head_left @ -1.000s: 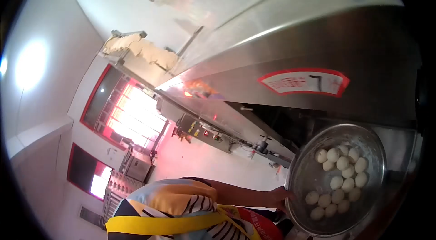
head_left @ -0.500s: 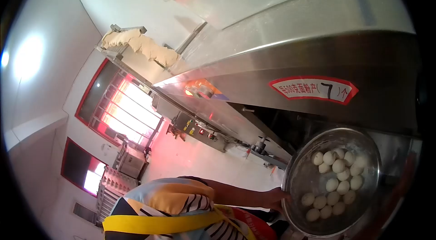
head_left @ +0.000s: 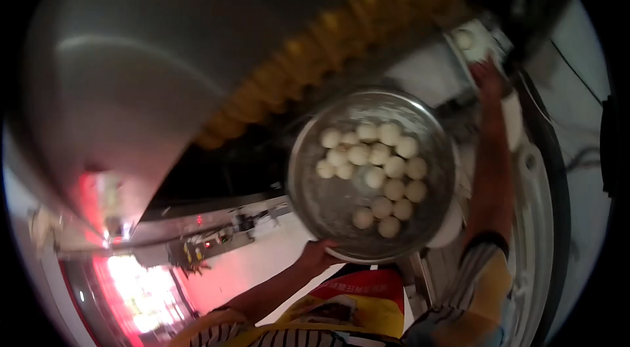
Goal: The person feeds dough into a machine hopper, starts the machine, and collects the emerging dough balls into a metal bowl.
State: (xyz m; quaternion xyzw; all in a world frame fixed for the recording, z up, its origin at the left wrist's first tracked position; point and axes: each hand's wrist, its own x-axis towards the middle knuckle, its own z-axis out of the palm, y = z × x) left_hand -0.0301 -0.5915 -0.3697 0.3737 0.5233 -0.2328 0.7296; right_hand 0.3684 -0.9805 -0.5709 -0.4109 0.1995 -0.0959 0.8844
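My left hand (head_left: 319, 256) is closed on the near-left rim of a round steel bowl (head_left: 328, 209). Inside the bowl lie several pale, round dough balls (head_left: 394, 166), bunched toward the far and right sides. My right hand (head_left: 487, 76) reaches out past the bowl to a small white surface (head_left: 482, 37). A single dough ball (head_left: 463, 39) rests there, just beyond the fingers and apart from them. The right hand is blurred, but its fingers look apart with nothing visible between them.
A large steel machine panel (head_left: 131, 78) fills the upper left, with a ridged yellow-brown strip (head_left: 315, 51) along its edge. A white ribbed plastic piece (head_left: 535, 216) stands beside my right arm. Lower left is a bright window (head_left: 141, 294).
The view has swung toward the bowl, which now appears nearer the middle. My right arm has come into view, stretched toward the white surface. My left hand keeps hold of the bowl's rim.
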